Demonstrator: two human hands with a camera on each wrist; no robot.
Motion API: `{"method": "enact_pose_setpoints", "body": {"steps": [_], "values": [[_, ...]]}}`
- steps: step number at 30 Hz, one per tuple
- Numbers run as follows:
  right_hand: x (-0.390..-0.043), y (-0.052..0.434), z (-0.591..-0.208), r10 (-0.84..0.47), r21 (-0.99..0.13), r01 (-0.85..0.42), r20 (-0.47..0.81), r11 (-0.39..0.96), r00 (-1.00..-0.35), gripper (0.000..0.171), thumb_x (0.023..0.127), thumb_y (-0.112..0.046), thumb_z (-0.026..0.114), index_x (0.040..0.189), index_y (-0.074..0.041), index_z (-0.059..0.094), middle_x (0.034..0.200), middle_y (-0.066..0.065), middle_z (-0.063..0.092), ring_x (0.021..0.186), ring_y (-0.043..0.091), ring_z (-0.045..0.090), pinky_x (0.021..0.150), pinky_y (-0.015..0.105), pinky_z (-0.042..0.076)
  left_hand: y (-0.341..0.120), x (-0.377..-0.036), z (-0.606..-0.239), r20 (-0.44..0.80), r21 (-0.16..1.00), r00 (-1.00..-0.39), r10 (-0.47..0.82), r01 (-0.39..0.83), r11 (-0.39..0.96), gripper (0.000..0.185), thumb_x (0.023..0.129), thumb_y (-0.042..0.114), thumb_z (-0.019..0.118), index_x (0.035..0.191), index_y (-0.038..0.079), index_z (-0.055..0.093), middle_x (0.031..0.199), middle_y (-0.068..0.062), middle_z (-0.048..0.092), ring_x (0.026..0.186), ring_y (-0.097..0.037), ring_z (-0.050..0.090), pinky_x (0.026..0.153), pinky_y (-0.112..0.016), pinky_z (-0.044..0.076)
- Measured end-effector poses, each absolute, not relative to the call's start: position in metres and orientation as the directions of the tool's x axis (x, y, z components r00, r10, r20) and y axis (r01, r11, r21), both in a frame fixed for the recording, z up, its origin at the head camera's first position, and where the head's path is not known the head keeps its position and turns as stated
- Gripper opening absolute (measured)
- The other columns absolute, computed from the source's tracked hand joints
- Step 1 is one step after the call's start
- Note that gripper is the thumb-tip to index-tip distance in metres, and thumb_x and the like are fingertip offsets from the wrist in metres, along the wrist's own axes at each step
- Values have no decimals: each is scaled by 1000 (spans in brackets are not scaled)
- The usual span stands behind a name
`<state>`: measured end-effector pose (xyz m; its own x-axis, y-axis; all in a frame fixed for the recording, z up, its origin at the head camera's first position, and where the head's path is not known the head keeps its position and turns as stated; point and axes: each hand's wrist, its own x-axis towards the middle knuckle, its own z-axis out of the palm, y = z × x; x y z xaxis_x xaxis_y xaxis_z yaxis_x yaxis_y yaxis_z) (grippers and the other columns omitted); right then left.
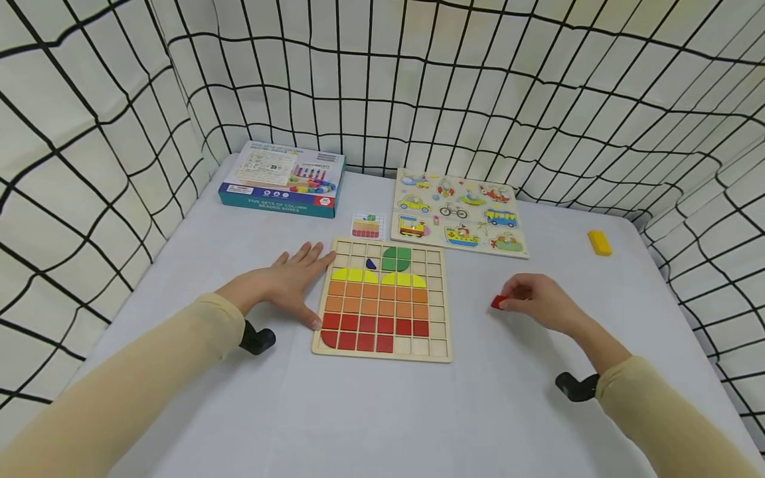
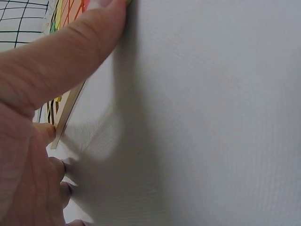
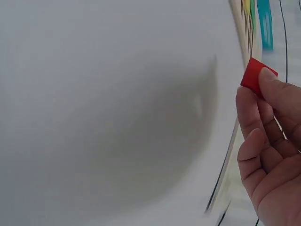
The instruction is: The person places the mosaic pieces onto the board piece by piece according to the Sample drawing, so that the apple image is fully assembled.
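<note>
Open tablecloth (image 1: 370, 411) was left between the two forearms, in front of the wooden mosaic board (image 1: 439, 302), and nothing was laid there. The board's left edge was blocked by the left hand (image 1: 287, 282), which was pressed flat against it. A bare strip was kept between the board's right edge and the right hand (image 1: 538, 302), in which a red tile (image 1: 498, 302) was pinched. Behind the board, passage was narrowed by the pattern card (image 1: 367, 226) and the vehicle peg puzzle (image 1: 459, 212); the far left corner was taken by the bead box (image 1: 283, 178). A yellow block (image 1: 599, 242) was set well apart at the right. The table was closed in by gridded cloth walls (image 1: 89, 133) on three sides.
</note>
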<state>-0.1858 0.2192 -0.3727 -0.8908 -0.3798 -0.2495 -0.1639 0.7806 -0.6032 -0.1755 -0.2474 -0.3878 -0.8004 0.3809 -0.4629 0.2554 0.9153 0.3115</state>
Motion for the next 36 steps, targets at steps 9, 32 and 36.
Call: {"method": "enact_pose_setpoints", "body": {"steps": [9,32,36], "values": [[-164,118,-379,-605,-739,-261,-240,621,-759,9,95,-15,74,100,-8,70,98,4,70,84,13,67,78,20,57,-245,-176,-388,-462,315,-799,384,256,914,136,67,61,87,166,11,7,172,-23,-3,157,-48,-7,122,-73,1],[-136,68,-391,-688,-558,-498,-194,664,-700,5,90,-16,79,88,-14,75,82,-7,71,79,10,57,68,18,53,-247,-176,-391,-462,309,-803,376,252,917,136,68,60,87,166,11,7,172,-23,-3,158,-48,-8,122,-73,0],[-135,67,-391,-685,-539,-510,-186,670,-704,5,90,-15,80,88,-14,75,81,-7,70,78,10,56,66,18,52,-247,-176,-391,-459,309,-804,378,255,916,136,68,61,87,166,11,7,172,-23,-2,158,-48,-7,122,-73,1]]}}
